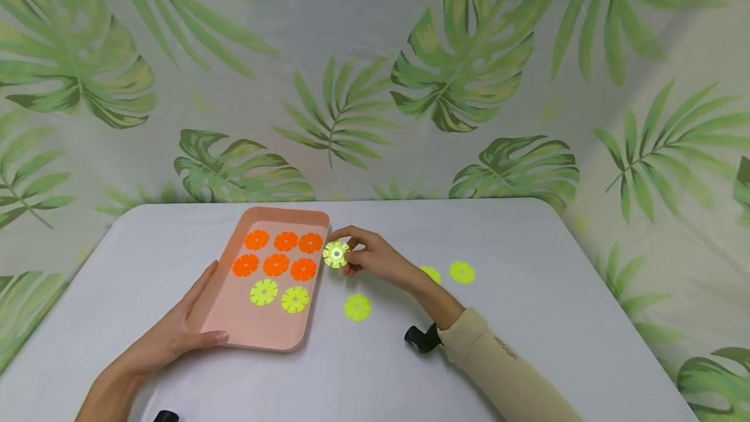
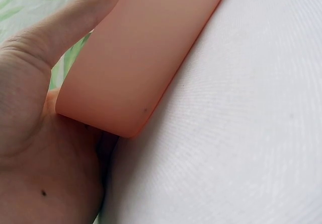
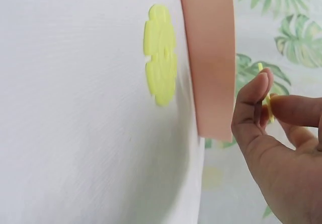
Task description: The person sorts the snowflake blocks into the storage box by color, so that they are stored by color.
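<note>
The head view showed the left hand [image 1: 176,332] spread wide at the near corner of a pink tray [image 1: 231,314], fingers straight, thumb over the rim; its fingertips were hard to make out in the left wrist view. The right hand [image 1: 377,259], bent inward, pinched one yellow disc [image 1: 336,254] beside the tray's right rim. Between the hands, the tray held six orange discs [image 1: 276,265] and two yellow ones. Three loose yellow discs [image 1: 357,307] lay on the tabletop [image 1: 363,383] near the right forearm, which partly hid one.
</note>
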### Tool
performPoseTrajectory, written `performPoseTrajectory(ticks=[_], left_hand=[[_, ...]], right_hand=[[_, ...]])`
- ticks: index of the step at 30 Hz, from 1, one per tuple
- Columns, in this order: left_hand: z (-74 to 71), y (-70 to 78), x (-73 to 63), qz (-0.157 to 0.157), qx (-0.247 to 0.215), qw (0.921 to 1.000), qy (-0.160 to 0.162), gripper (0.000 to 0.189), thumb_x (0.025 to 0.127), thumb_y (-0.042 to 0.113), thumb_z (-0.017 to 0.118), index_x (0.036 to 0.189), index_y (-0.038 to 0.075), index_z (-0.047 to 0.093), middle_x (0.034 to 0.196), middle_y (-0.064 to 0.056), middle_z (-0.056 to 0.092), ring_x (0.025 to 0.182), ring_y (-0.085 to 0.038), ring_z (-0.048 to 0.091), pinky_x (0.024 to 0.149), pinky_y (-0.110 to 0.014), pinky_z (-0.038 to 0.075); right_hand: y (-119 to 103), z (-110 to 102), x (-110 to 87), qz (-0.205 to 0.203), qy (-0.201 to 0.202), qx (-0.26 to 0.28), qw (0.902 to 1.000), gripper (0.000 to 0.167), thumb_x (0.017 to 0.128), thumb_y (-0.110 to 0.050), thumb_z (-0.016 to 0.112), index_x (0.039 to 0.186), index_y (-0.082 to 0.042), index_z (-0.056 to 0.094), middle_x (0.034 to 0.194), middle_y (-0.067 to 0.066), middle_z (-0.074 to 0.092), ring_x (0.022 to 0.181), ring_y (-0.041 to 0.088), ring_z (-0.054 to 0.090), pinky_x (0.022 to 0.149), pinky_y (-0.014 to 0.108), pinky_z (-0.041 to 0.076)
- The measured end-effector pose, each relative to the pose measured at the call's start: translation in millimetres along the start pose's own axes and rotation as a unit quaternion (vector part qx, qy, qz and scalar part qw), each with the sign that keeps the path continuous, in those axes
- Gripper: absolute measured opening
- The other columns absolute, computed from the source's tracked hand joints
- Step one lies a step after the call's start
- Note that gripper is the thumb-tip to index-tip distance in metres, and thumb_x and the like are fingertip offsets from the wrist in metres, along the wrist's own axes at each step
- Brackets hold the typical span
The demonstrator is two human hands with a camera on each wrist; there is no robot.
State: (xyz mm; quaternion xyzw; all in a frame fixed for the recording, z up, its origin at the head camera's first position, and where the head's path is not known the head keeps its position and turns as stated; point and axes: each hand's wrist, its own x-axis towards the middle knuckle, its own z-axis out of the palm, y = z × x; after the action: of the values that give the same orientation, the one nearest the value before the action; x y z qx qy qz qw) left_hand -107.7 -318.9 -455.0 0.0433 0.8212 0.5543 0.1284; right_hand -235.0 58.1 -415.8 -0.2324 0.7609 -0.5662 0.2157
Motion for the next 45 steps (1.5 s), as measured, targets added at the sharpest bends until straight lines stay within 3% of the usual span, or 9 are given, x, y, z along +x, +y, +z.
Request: performPoseTrajectory(ticks=[4,8,12,15,21,26,34,40,45], left_hand=[[-0.6,2.1,1.9,-0.007,-0.011,0.9999,-0.002,0.119,0.086,0.012,0.081,0.166,0.047,0.000,0.178,-0.005,-0.006,0.151,-0.041,0.007,0.113,-0.075,0.007],[-0.7,2.8,1.8,-0.006,-0.006,1.0000,0.001,0.119,0.085,0.013,0.081,0.165,0.047,0.000,0.178,-0.006,-0.005,0.151,-0.042,0.008,0.113,-0.074,0.008],[-0.3,2.4,0.4,-0.008,-0.003,1.0000,0.003,0.118,0.086,0.014,0.081,0.165,0.049,0.001,0.178,-0.004,-0.004,0.150,-0.015,0.013,0.114,-0.068,0.011],[0.1,1.4,-0.5,-0.008,-0.005,0.9999,0.003,0.117,0.087,0.014,0.081,0.165,0.048,0.001,0.178,-0.003,-0.003,0.137,0.007,0.019,0.115,-0.066,0.012],[-0.1,0.7,0.2,-0.009,-0.007,0.9999,0.003,0.117,0.087,0.015,0.081,0.165,0.049,0.001,0.178,-0.002,-0.003,0.141,0.001,0.017,0.114,-0.071,0.010],[0.1,1.3,-0.5,-0.008,-0.008,0.9999,0.002,0.116,0.087,0.015,0.081,0.165,0.050,0.002,0.178,-0.001,-0.003,0.133,0.012,0.020,0.114,-0.069,0.011],[1.1,4.7,0.8,-0.020,-0.007,0.9998,0.002,0.119,0.085,0.015,0.082,0.165,0.049,0.000,0.178,-0.004,-0.005,0.151,-0.040,0.008,0.114,-0.071,0.010],[0.9,4.4,0.7,-0.016,-0.005,0.9998,0.002,0.118,0.086,0.015,0.081,0.165,0.049,0.000,0.178,-0.003,-0.005,0.151,-0.037,0.008,0.114,-0.071,0.010],[0.7,4.5,0.3,-0.014,-0.009,0.9999,0.001,0.118,0.086,0.014,0.081,0.165,0.048,0.000,0.178,-0.004,-0.005,0.151,-0.037,0.007,0.114,-0.072,0.009]], right_hand=[[-6.0,7.3,7.2,-0.003,-0.001,-0.006,1.0000,0.041,0.102,-0.003,0.049,0.139,-0.012,0.062,0.106,0.014,0.053,0.083,0.031,0.070,0.081,0.036,0.061],[-9.2,14.0,11.8,-0.016,-0.005,-0.002,0.9999,0.039,0.101,-0.002,0.050,0.137,-0.010,0.063,0.103,0.012,0.057,0.086,0.040,0.068,0.079,0.035,0.060],[-9.1,20.4,15.6,-0.027,-0.015,0.005,0.9995,0.038,0.099,0.000,0.052,0.133,-0.009,0.066,0.095,0.006,0.060,0.079,0.031,0.059,0.073,0.031,0.051],[-9.6,25.5,17.7,-0.032,-0.026,0.012,0.9991,0.039,0.098,0.001,0.052,0.132,-0.010,0.068,0.090,0.004,0.057,0.075,0.023,0.051,0.071,0.033,0.045],[-13.5,34.8,22.0,-0.025,-0.040,0.020,0.9987,0.039,0.096,0.001,0.055,0.131,-0.009,0.068,0.096,0.005,0.057,0.076,0.020,0.054,0.074,0.032,0.049],[-15.7,40.5,26.3,-0.020,-0.039,0.024,0.9987,0.037,0.096,0.000,0.057,0.131,-0.008,0.066,0.099,0.006,0.056,0.076,0.020,0.058,0.074,0.032,0.051],[-17.4,46.2,32.2,-0.024,-0.031,-0.001,0.9992,0.035,0.096,-0.002,0.064,0.130,-0.008,0.065,0.103,0.008,0.059,0.086,0.016,0.062,0.077,0.024,0.056],[-23.4,53.2,39.5,-0.053,-0.020,-0.038,0.9977,0.035,0.094,-0.002,0.071,0.128,-0.008,0.067,0.121,0.009,0.065,0.099,0.012,0.057,0.080,0.019,0.053],[-27.5,61.2,46.2,-0.054,-0.033,-0.023,0.9977,0.036,0.094,0.002,0.071,0.128,-0.006,0.067,0.118,0.014,0.065,0.092,0.013,0.061,0.077,0.018,0.054]])
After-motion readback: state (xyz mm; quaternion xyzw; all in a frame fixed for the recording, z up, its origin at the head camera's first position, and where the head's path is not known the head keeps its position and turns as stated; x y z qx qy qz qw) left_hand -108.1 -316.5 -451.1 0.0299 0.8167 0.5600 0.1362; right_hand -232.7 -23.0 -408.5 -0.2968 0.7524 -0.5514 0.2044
